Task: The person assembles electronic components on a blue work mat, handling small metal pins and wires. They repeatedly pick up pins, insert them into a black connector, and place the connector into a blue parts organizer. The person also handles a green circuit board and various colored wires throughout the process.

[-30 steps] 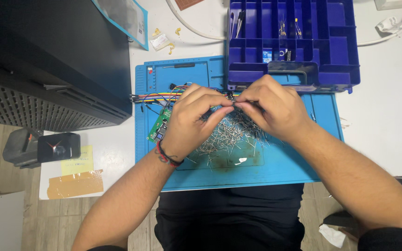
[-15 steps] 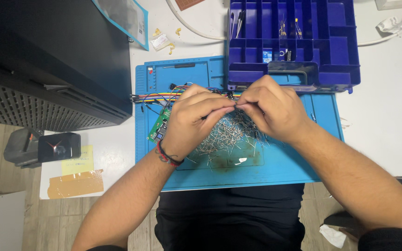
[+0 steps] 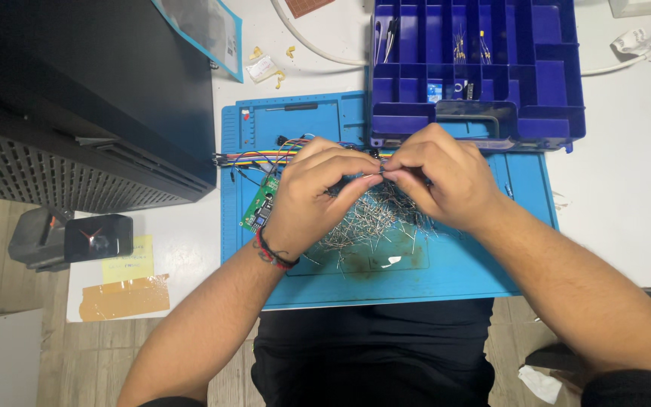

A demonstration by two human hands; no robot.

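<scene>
A white table (image 3: 627, 136) fills the upper view, evenly lit from above, no hard shadows. A blue work mat (image 3: 453, 271) lies across its near edge, and a blue compartment box (image 3: 551, 75) sits at the mat's far side. To the left, a large black case with a perforated grille (image 3: 62, 136) stands. Below it, pale wood-look floor (image 3: 1, 279) shows, and a dark chair seat (image 3: 371, 354) sits under the table edge.

I am seeing a big black box (image 3: 88, 98) sitting on the white table (image 3: 627, 158). A blue box with little rooms (image 3: 484, 60) is lying near a white cable (image 3: 318, 47). Yellow tape (image 3: 123, 296) is sticking near a small black gadget (image 3: 69, 237).
</scene>
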